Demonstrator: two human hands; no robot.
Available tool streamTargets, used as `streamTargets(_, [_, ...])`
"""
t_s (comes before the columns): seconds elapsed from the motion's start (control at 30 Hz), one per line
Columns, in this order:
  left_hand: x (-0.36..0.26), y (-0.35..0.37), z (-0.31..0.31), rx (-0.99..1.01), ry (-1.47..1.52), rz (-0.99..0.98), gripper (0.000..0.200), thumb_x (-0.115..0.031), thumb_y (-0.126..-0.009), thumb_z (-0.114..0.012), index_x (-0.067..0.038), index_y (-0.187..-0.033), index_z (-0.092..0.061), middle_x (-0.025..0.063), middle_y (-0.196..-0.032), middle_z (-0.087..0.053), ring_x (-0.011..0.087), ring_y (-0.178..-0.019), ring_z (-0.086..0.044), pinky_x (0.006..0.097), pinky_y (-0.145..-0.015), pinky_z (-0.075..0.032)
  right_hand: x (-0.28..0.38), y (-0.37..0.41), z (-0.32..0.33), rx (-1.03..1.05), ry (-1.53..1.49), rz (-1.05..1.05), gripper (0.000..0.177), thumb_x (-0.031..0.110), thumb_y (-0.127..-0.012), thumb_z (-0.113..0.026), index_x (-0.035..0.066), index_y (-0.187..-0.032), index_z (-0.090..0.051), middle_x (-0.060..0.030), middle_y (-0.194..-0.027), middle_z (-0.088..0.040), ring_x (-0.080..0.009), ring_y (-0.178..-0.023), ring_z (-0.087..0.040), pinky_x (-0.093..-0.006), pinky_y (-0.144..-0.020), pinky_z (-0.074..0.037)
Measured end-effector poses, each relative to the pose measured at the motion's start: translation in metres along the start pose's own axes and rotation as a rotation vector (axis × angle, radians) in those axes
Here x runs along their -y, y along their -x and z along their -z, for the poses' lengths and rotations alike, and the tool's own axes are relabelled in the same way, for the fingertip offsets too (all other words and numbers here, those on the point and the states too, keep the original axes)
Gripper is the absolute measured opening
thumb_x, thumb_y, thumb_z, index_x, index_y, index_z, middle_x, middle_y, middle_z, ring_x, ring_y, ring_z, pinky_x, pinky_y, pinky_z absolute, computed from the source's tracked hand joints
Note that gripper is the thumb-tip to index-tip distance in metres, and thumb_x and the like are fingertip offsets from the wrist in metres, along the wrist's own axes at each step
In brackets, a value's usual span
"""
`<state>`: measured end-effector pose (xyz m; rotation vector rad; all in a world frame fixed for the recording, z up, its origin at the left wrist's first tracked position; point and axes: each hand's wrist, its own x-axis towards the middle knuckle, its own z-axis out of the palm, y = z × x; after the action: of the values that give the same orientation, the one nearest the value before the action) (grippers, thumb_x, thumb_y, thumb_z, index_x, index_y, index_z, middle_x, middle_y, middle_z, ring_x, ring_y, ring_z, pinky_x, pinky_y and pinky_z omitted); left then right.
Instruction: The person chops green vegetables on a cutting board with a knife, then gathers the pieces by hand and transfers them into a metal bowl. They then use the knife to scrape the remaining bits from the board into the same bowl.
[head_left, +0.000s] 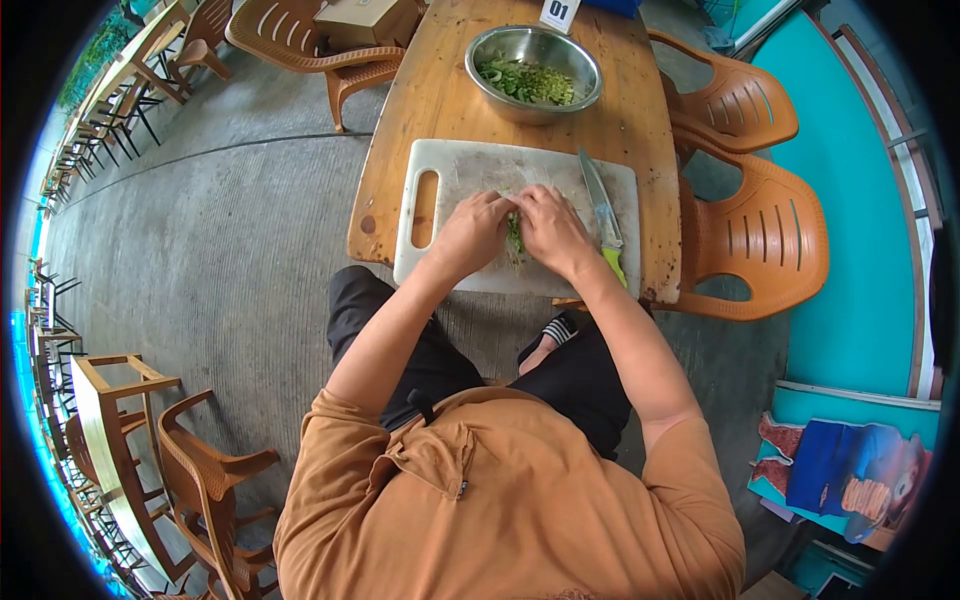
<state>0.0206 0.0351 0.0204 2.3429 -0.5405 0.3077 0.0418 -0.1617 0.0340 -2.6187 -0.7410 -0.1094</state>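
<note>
Greens (pixel 515 240): a small loose bundle of thin stems and leaf, lying near the middle of the white cutting board (pixel 470 170), towards its near edge. A few strands trail out below the hands.

Handling, as I judge it: very light, limp and soft, probably damp. It bruises easily and scatters if squeezed from one side only. Best taken from both flanks at once, with fingertips low against the board and the stems kept lined up. No stiff part to hold.

Left hand (pixel 470 232): curled, fingers drawn in and pressed against the left side of the bundle.
Right hand (pixel 553 228): curled the same way, closing on it from the right. Knuckles of the two almost meet above the greens. The undersides of the fingers are hidden.

Knife (pixel 603 220): lies free on the board just right of the right hand, green handle nearest, blade pointing away.

Steel bowl (pixel 480 75): stands beyond the board with chopped leaves (pixel 530 82) in it.

Wooden counter (pixel 430 90) carries it all, and a number card (pixel 560 12) stands at the far end. Orange plastic chairs (pixel 760 230) on the right, concrete floor (pixel 220 230) on the left.
</note>
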Motion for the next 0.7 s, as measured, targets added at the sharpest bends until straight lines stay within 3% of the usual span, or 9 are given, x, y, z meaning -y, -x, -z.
streamTargets(0.07, [-0.006, -0.002, 0.002, 0.038, 0.161, -0.029, 0.017, -0.005, -0.097, -0.064, 0.001, -0.111, -0.072, 0.0172, -0.106, -0.072, 0.0361, -0.105, -0.071, 0.045, -0.096, -0.056, 0.002, 0.011, 0.007, -0.033, -0.06, 0.052, 0.034, 0.015, -0.096, -0.064, 0.005, -0.129, -0.07, -0.0107, -0.129, -0.066, -0.032, -0.125, -0.06, -0.0471, -0.109, -0.047])
streamTargets(0.1, [-0.01, -0.002, 0.007, 0.013, 0.269, 0.058, 0.016, -0.004, -0.099, -0.062, 0.002, -0.112, -0.07, 0.0173, -0.105, -0.074, 0.0339, -0.103, -0.073, 0.0425, -0.092, -0.057, -0.001, 0.014, 0.009, -0.03, -0.059, 0.049, 0.034, 0.015, -0.096, -0.064, 0.005, -0.129, -0.07, -0.0107, -0.129, -0.066, -0.032, -0.125, -0.06, -0.0471, -0.109, -0.047])
streamTargets(0.2, [-0.004, -0.004, 0.01, -0.025, 0.414, 0.22, 0.016, -0.003, -0.104, -0.058, 0.003, -0.115, -0.067, 0.0168, -0.105, -0.075, 0.0278, -0.099, -0.077, 0.0378, -0.088, -0.059, -0.005, 0.019, 0.013, -0.104, -0.011, 0.011, 0.039, 0.026, -0.096, -0.07, 0.008, -0.13, -0.071, -0.0115, -0.131, -0.065, -0.0324, -0.128, -0.058, -0.0471, -0.112, -0.046])
streamTargets(0.27, [0.001, -0.005, 0.012, -0.075, 0.477, 0.324, 0.015, -0.005, -0.107, -0.056, 0.003, -0.117, -0.066, 0.0133, -0.104, -0.075, 0.0196, -0.098, -0.076, 0.0337, -0.087, -0.059, 0.004, 0.016, 0.012, -0.17, 0.05, -0.027, 0.05, 0.044, -0.092, -0.077, 0.012, -0.131, -0.072, -0.0124, -0.134, -0.063, -0.034, -0.133, -0.054, -0.0506, -0.116, -0.041])
streamTargets(0.3, [0.003, -0.005, 0.011, -0.073, 0.476, 0.322, 0.015, -0.005, -0.107, -0.056, 0.003, -0.117, -0.066, 0.0133, -0.104, -0.075, 0.0196, -0.098, -0.076, 0.0337, -0.087, -0.059, 0.007, 0.015, 0.007, -0.172, 0.049, -0.029, 0.05, 0.044, -0.092, -0.077, 0.012, -0.131, -0.072, -0.0124, -0.134, -0.063, -0.034, -0.133, -0.054, -0.0506, -0.116, -0.041])
streamTargets(0.37, [0.01, -0.007, 0.01, -0.233, 0.553, 0.353, 0.014, -0.007, -0.104, -0.061, 0.002, -0.114, -0.067, 0.0171, -0.1, -0.076, 0.0264, -0.093, -0.077, 0.0383, -0.083, -0.059, 0.013, 0.013, -0.012, -0.229, 0.114, -0.008, 0.06, 0.057, -0.088, -0.079, 0.014, -0.13, -0.073, -0.0137, -0.137, -0.061, -0.0362, -0.137, -0.051, -0.0554, -0.119, -0.037])
streamTargets(0.4, [0.011, -0.007, 0.013, -0.243, 0.543, 0.354, 0.014, -0.006, -0.103, -0.064, 0.002, -0.114, -0.067, 0.0152, -0.101, -0.077, 0.0235, -0.092, -0.077, 0.0351, -0.082, -0.059, 0.016, 0.01, -0.018, -0.247, 0.087, 0.002, 0.061, 0.06, -0.086, -0.079, 0.013, -0.126, -0.074, -0.0127, -0.137, -0.062, -0.0368, -0.137, -0.05, -0.0587, -0.119, -0.034])
streamTargets(0.63, [0.017, 0.005, 0.012, -0.242, 0.539, 0.415, 0.017, -0.01, -0.102, -0.066, 0.002, -0.115, -0.069, 0.0136, -0.101, -0.077, 0.0211, -0.092, -0.075, 0.0337, -0.081, -0.058, 0.007, 0.005, -0.023, -0.193, 0.048, -0.035, 0.031, 0.032, -0.091, -0.076, 0.011, -0.115, -0.075, -0.0082, -0.122, -0.069, -0.0314, -0.126, -0.06, -0.0507, -0.109, -0.045])
streamTargets(0.7, [0.019, 0.009, 0.008, -0.196, 0.562, 0.424, 0.016, -0.009, -0.107, -0.062, 0.002, -0.118, -0.067, 0.0083, -0.102, -0.075, 0.0151, -0.095, -0.074, 0.0304, -0.085, -0.058, 0.002, 0.008, -0.011, -0.182, -0.013, 0.011, 0.024, 0.02, -0.094, -0.072, 0.011, -0.116, -0.077, -0.0069, -0.118, -0.071, -0.0312, -0.119, -0.063, -0.0494, -0.105, -0.049])
